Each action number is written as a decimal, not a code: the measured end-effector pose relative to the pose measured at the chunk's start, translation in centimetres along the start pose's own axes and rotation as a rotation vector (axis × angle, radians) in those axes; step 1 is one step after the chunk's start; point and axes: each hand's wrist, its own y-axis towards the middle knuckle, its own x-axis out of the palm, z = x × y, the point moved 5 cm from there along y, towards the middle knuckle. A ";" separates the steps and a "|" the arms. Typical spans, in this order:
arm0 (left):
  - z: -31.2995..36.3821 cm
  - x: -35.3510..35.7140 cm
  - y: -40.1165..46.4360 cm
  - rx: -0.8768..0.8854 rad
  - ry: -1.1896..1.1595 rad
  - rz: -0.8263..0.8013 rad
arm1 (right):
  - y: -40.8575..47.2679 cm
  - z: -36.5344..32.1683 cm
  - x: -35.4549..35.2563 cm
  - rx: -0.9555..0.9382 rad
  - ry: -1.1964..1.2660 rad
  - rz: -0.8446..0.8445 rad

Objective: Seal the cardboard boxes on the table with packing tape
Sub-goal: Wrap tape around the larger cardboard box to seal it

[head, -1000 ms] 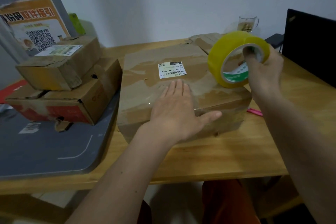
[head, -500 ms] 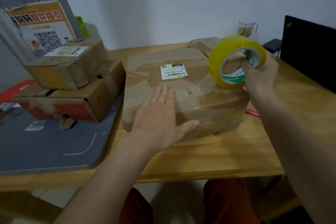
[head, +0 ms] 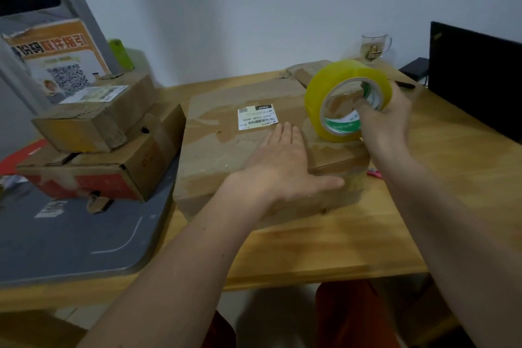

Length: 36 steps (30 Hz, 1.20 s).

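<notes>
**Tape roll at right edge of box, flat palm holding the lid**

Large cardboard box [head: 254, 150] sits mid-surface on the wooden surface [head: 324, 248], top face toward the camera. White shipping label [head: 257, 117] stuck on the lid, print upside down from this side. Glossy patches of clear tape visible across the lid and down the near-right corner.

Left hand [head: 282, 164] lies flat on the near-right part of the lid, fingers straight and together pointing away, thumb splayed out along the near edge. Grips nothing; presses on the cardboard.

Right hand [head: 387, 118] holds the yellow packing tape roll [head: 348, 99], fingers hooked into the core, the rest of the hand outside the rim. Roll stands on edge, bottom of it at or touching the lid's right edge; contact cannot be told for sure. Green and white print on the inner core.

Left of the big box: two smaller cardboard boxes stacked, upper box [head: 93, 113] tilted askew on the lower box [head: 104, 169], which has red on its front. Both rest on a grey mat [head: 70, 240].

Behind: glass mug [head: 374, 48] by the wall, dark laptop screen [head: 474, 76] at far right, pink pen [head: 374, 173] just beside the big box's right side. Poster with QR code [head: 59, 65] at far left.
</notes>
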 end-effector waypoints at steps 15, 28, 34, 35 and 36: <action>-1.1 1.1 0.7 -0.012 0.021 0.001 | 2.9 6.9 -5.2 0.165 -0.065 -0.010; -10.1 0.0 -2.8 -0.425 -0.063 0.027 | -1.5 10.3 -4.0 0.573 0.160 0.071; -12.7 0.0 -4.5 -0.396 -0.205 0.089 | -4.9 6.5 -1.1 0.644 0.618 -0.025; -13.1 -0.1 -4.8 -0.392 -0.237 0.092 | -5.7 5.7 -0.1 0.686 0.678 -0.104; -13.2 -0.2 -5.2 -0.383 -0.265 0.091 | -6.6 4.9 0.9 0.735 0.728 -0.183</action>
